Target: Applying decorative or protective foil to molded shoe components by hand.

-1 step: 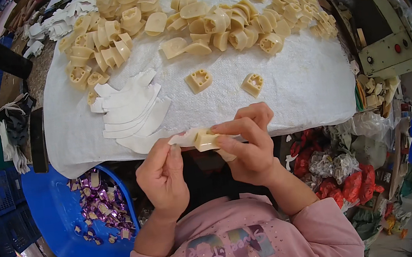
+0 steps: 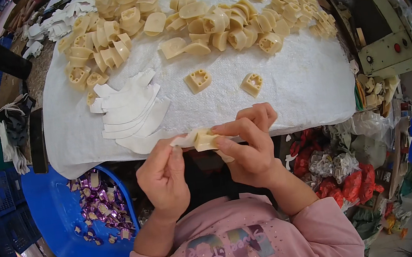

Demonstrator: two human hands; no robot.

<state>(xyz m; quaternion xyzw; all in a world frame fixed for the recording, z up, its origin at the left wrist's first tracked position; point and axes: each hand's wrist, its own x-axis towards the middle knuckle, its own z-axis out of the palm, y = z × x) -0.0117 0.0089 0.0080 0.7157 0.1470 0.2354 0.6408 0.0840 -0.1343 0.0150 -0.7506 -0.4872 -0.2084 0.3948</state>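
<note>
My right hand (image 2: 252, 146) grips a cream plastic shoe heel (image 2: 204, 140) between thumb and fingers, just off the table's near edge. A white cover piece (image 2: 185, 139) lies against this heel, its left end pinched between the thumb and fingers of my left hand (image 2: 162, 172). The other end of the cover hangs below the right fingers. Beyond my hands, two single heels, one at the left (image 2: 197, 81) and one at the right (image 2: 252, 85), rest on the white cloth. A fanned stack of white cover pieces (image 2: 129, 109) lies at the left.
A large heap of cream heels (image 2: 213, 22) covers the far side of the white cloth (image 2: 309, 90). Left below the table stands a blue basin (image 2: 52, 219) with shiny purple pieces (image 2: 102, 203). A pale green machine (image 2: 387, 52) and red plastic bags (image 2: 352, 185) are at the right.
The left fingers and the pinched end of the cover have shifted very slightly. Both hands keep their hold.
</note>
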